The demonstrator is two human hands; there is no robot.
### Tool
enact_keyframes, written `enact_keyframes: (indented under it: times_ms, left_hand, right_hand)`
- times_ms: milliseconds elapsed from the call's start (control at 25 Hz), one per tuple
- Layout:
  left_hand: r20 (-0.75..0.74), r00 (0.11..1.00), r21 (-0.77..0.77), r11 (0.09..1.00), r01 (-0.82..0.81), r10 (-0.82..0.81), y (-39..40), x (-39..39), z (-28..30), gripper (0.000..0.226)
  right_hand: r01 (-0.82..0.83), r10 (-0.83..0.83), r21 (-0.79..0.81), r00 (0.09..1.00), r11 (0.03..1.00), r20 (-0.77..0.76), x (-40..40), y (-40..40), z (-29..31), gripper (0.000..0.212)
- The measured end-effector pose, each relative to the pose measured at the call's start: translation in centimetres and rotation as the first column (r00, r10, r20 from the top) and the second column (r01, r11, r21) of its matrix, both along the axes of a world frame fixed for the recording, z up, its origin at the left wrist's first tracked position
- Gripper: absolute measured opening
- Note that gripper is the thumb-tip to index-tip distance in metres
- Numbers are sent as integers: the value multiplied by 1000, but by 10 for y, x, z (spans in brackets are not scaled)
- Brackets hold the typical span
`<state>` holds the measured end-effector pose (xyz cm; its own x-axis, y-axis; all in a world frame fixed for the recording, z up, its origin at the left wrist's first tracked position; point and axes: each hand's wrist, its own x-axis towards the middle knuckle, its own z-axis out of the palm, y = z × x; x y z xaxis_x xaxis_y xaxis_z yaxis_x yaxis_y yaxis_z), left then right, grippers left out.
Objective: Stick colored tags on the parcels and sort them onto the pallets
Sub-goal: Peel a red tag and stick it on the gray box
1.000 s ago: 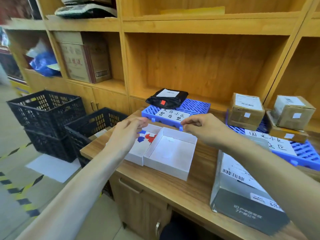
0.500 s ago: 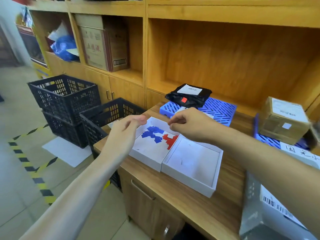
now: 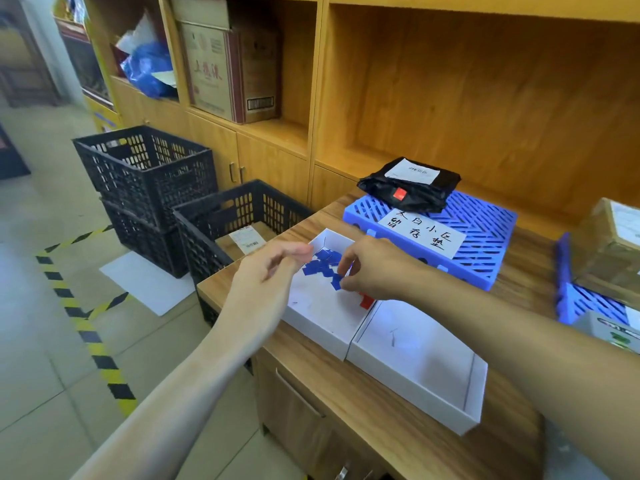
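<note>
A wooden shelving unit (image 3: 485, 98) fills the far side of the scene; a brown carton (image 3: 228, 71) stands in its left compartment. In front of it stands a wooden cabinet top (image 3: 346, 386). On the floor to the left, 2 black crates (image 3: 145, 188) are stacked, and a 3rd black crate (image 3: 239, 216) stands just beside the cabinet, with a labelled cardboard parcel (image 3: 246, 239) inside it.

On the far part of the cabinet top lies a blue pallet (image 3: 478, 237) carrying a handwritten white sign (image 3: 420, 232). A black bag parcel (image 3: 410, 185) rests on the pallet's far edge; it bears a white shipping label and a red tag (image 3: 400, 194). At the right edge, a 2nd blue pallet (image 3: 568, 299) holds a brown box parcel (image 3: 609, 247), partly cut off by the frame.

2 white open trays sit side by side, touching, on the near part of the top. The left tray (image 3: 311, 306) contains loose blue tags (image 3: 320, 265) and red tags (image 3: 366, 301). The right tray (image 3: 426, 362) holds no visible tags.

The left hand (image 3: 270, 275) hovers over the left tray's left edge, fingers relaxed and extended, holding nothing. The right hand (image 3: 377, 268) reaches into the left tray, fingertips curled and pinching at a blue tag (image 3: 336, 281)
</note>
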<state>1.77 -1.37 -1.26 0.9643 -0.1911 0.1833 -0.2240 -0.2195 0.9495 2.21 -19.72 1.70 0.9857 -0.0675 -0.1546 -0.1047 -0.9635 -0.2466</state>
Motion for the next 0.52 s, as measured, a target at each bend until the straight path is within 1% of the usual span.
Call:
enact_keyframes:
  times_ms: [120,320,400,520]
  left_hand:
    - [-5,1000,4,1000,-5,5,3,3,-2,32]
    - [-7,1000,-22,1000,10,-10,4,3,-5,32]
    - [-9,1000,-16,1000,11,-11,4,3,-7,31]
    - [-21,1000,17,1000,1,-1,1,4,-7,32]
  right_hand:
    - [13,-14,-61,999,998,-29,7,1,-7,23]
    - [84,-77,-192,996,978,44,17,-7,-16,23]
    - [82,-78,-267,997,960,25,19,-10,-16,28]
    - [92,-105,-298,994,950,-28,20,-12,-14,33]
